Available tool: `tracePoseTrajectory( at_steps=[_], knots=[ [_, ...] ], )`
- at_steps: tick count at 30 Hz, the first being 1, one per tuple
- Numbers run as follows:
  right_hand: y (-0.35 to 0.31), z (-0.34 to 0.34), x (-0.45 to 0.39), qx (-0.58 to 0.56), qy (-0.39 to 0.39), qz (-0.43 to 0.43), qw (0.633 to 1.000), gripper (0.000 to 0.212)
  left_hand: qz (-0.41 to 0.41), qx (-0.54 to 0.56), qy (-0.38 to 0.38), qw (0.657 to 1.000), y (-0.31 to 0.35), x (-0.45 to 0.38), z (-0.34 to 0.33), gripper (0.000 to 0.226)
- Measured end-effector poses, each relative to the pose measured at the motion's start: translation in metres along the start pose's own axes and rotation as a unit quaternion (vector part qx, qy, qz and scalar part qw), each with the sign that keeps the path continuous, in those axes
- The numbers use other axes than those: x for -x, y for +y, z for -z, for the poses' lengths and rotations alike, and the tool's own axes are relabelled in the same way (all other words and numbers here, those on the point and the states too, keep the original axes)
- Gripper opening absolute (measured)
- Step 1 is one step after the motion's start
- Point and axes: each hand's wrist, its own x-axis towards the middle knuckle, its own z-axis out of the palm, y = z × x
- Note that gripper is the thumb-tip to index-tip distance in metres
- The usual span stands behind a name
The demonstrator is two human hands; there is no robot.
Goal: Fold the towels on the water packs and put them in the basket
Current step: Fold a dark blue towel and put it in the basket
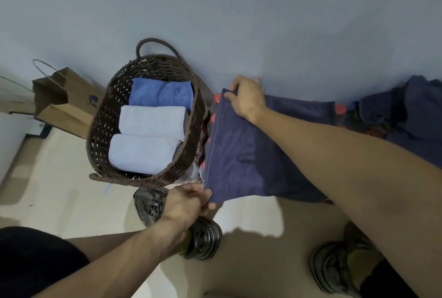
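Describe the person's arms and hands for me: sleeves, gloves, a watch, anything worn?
Both forearms are bare up to the frame's edge, with no sleeve showing. The left hand and right hand wear no gloves, and no watch, ring or band is visible on the wrists or fingers.

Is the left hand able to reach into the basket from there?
Probably yes: the left hand pinches the navy towel's corner right beside the basket, whose open top is unblocked.

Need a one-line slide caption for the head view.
Both hands, left and right, grip a navy towel beside the basket.
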Motion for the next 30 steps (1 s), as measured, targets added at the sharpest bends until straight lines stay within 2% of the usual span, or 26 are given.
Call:
tracePoseTrajectory(
  at_steps=[2,3,6,8,10,13,15,18,21,25,28,30],
  knots=[
    [-0.001,0.000,-0.001,0.010,-0.007,0.022,1.000,0.009,-0.002,-0.015,0.006,1.000,0.001,0.000,0.001,0.004],
    [0.000,0.000,-0.003,0.016,-0.016,0.030,0.999,0.013,0.001,-0.026,0.009,1.000,0.002,0.000,0.002,0.007],
    [0.001,-0.002,-0.008,0.085,-0.059,0.043,0.994,0.037,0.009,-0.055,0.012,0.998,0.002,0.000,0.006,0.014],
    [-0.003,-0.004,-0.011,0.128,-0.074,0.025,0.989,0.046,0.009,-0.063,0.013,0.998,0.000,-0.002,0.007,0.018],
    [-0.007,-0.004,-0.013,0.128,-0.067,0.025,0.989,0.041,0.012,-0.065,0.008,0.998,0.000,-0.003,0.007,0.019],
    [-0.008,-0.002,-0.013,0.050,-0.047,0.042,0.997,0.019,0.014,-0.069,-0.001,0.997,0.000,-0.006,0.007,0.021],
    [-0.007,0.000,-0.011,-0.001,-0.050,0.047,0.998,0.012,0.011,-0.064,-0.006,0.998,-0.001,-0.006,0.008,0.014],
    [-0.006,0.005,-0.012,-0.073,-0.048,0.035,0.996,0.014,-0.002,-0.063,-0.022,0.998,-0.002,-0.005,0.008,0.008],
    [-0.004,0.007,-0.015,-0.085,-0.047,0.011,0.995,0.019,-0.011,-0.088,-0.020,0.996,-0.003,-0.004,0.009,0.005],
    [-0.001,-0.006,-0.011,-0.091,-0.004,-0.025,0.996,0.029,-0.002,-0.124,-0.009,0.992,-0.005,-0.007,0.013,0.022],
    [-0.002,-0.014,-0.003,-0.053,0.007,0.002,0.999,0.030,-0.004,-0.166,0.003,0.986,-0.005,-0.011,0.014,0.031],
    [0.000,-0.009,0.001,-0.031,0.015,0.047,0.998,0.036,-0.001,-0.248,-0.009,0.969,-0.001,-0.013,0.013,0.031]
  ],
)
